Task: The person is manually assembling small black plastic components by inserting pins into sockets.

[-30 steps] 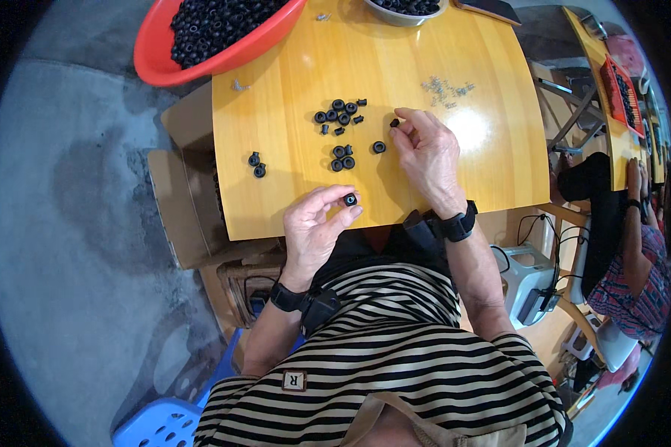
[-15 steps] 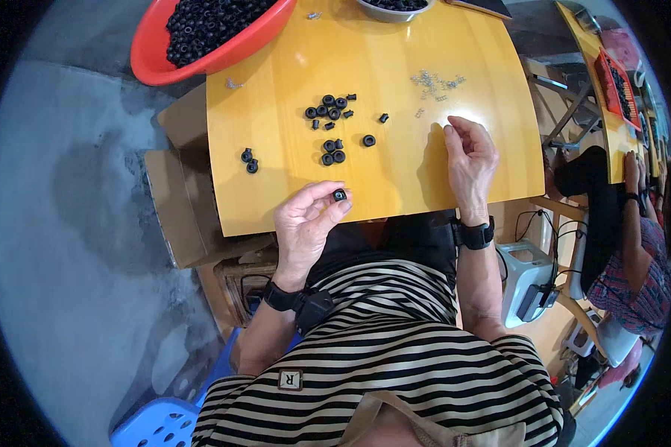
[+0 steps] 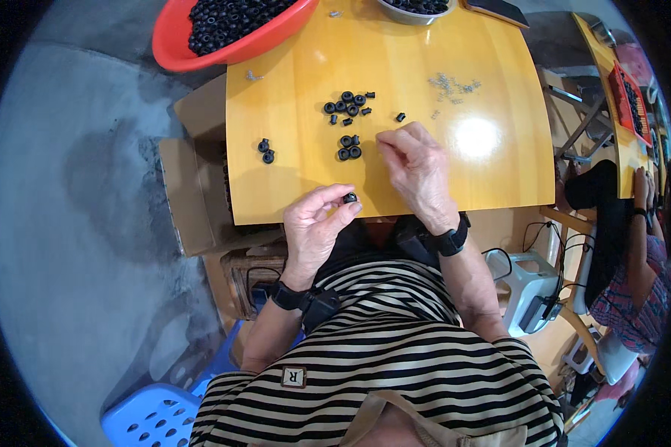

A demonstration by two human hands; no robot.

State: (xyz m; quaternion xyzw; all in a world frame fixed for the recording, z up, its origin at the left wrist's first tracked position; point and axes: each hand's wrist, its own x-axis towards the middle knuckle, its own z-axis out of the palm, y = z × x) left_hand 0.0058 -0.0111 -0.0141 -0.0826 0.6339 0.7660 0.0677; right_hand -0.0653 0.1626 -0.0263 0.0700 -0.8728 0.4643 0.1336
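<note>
My left hand [image 3: 314, 223] is closed in a pinch at the table's near edge, holding a small black ring-shaped piece [image 3: 350, 197] between thumb and forefinger. To its right, my right hand [image 3: 416, 167] hovers low over the tabletop with its fingers drawn together; whatever they hold, if anything, is hidden. Just left of those fingertips lies a small cluster of black ring pieces [image 3: 349, 147]. A larger group of black pieces [image 3: 347, 106] sits farther back, and one small black spool-shaped piece [image 3: 400, 117] lies beyond the right hand. Tiny silvery springs [image 3: 451, 88] are scattered behind it.
A red basin [image 3: 173, 46] full of black pieces stands at the far left. A grey bowl [image 3: 417, 16] of them is at the back, beside a dark flat phone-like object [image 3: 497, 10]. Two black pieces [image 3: 266, 151] lie left. Another person [image 3: 637, 261] sits at the right.
My right hand has swung left and inward from near the springs, now covering where a lone black ring lay. My left hand keeps its piece. The whole view has shifted slightly.
</note>
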